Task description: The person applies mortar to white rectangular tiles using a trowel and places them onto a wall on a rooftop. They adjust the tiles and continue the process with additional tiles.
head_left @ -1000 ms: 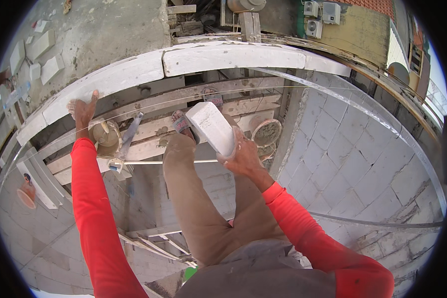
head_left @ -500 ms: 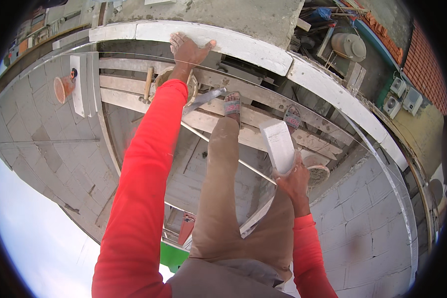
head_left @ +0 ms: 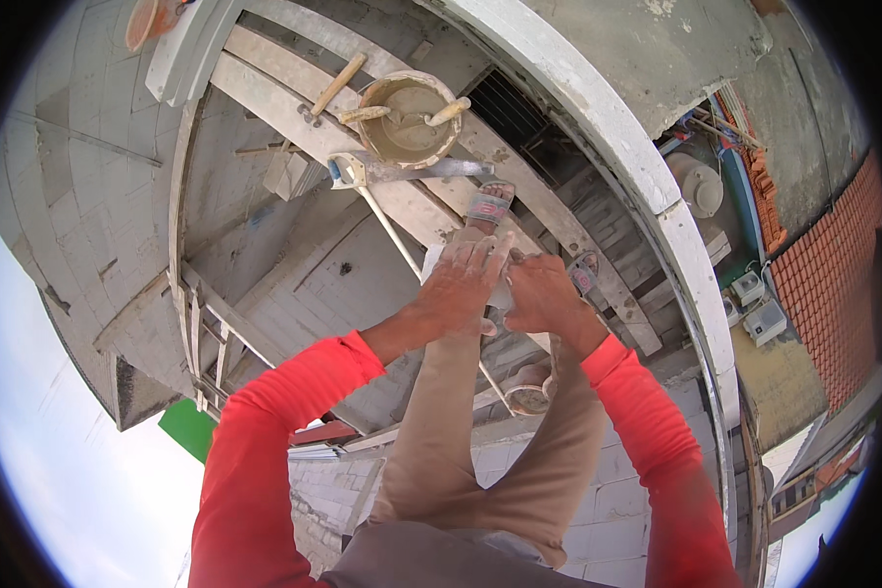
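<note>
My left hand (head_left: 456,289) and my right hand (head_left: 539,294) meet over my legs, both closed on a white block (head_left: 431,259), which is mostly hidden beneath my fingers. Above them, my sandalled foot (head_left: 490,204) is on a wooden plank (head_left: 573,274). A saw (head_left: 353,171) with a pale handle lies on the planks below a round bucket (head_left: 412,127) of grey mix that has tool handles across its rim. Beside the bucket is a wooden-handled tool (head_left: 338,83).
A curved white block ledge (head_left: 676,245) runs down the right, with a tiled roof (head_left: 828,274) and outdoor units (head_left: 762,316) beyond. An orange bucket (head_left: 145,22) is at upper left. A smaller bucket (head_left: 527,397) sits below my hands. Grey block walls drop away around the scaffold.
My left hand has left the white ledge and joined my right hand on the block. The view has swung round, so the ledge now runs down the right side.
</note>
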Demonstrator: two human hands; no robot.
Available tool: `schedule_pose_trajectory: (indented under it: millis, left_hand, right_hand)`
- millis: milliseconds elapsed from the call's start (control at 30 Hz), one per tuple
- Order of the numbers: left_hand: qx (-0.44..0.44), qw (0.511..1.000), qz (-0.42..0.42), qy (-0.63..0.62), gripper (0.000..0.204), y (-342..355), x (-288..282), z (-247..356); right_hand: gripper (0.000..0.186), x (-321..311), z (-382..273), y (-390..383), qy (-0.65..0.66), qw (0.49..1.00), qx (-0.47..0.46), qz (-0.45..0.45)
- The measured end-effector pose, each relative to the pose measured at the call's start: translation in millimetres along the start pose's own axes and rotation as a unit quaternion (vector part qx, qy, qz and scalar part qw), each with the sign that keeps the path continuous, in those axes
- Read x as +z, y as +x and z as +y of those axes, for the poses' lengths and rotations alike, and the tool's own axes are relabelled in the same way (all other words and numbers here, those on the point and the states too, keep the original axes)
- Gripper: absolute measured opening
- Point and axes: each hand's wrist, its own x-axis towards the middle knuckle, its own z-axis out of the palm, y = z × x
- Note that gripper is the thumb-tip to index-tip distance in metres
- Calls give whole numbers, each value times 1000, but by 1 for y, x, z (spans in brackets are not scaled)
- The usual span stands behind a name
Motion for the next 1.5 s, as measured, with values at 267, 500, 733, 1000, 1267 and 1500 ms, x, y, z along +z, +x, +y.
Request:
schedule_pose_trajectory:
  millis: [267, 500, 733, 1000, 1267, 1500]
  left_hand:
    - [-166, 981, -43, -94, 111, -45, 5, -108]
    - [-391, 798, 222, -401, 78, -116, 88, -166]
    - [-387, 466, 383, -697, 77, -159, 201, -187]
    - [-199, 220, 454, -840, 81, -115, 214, -166]
    - [-127, 126, 459, -870, 76, -49, 222, -190]
    - [-45, 128, 403, -905, 76, -4, 201, -206]
  right_hand:
    - [48, -17, -47, 130, -59, 973, -82, -208]
    - [49, -19, 61, 313, -243, 967, 73, -16]
    - [30, 49, 119, 374, -287, 950, 105, -60]
    - [22, 128, 79, 385, -265, 964, 28, -2]
    - [39, 48, 112, 343, 183, 942, 224, -168]
    - [48, -2, 56, 270, 39, 997, 33, -52]
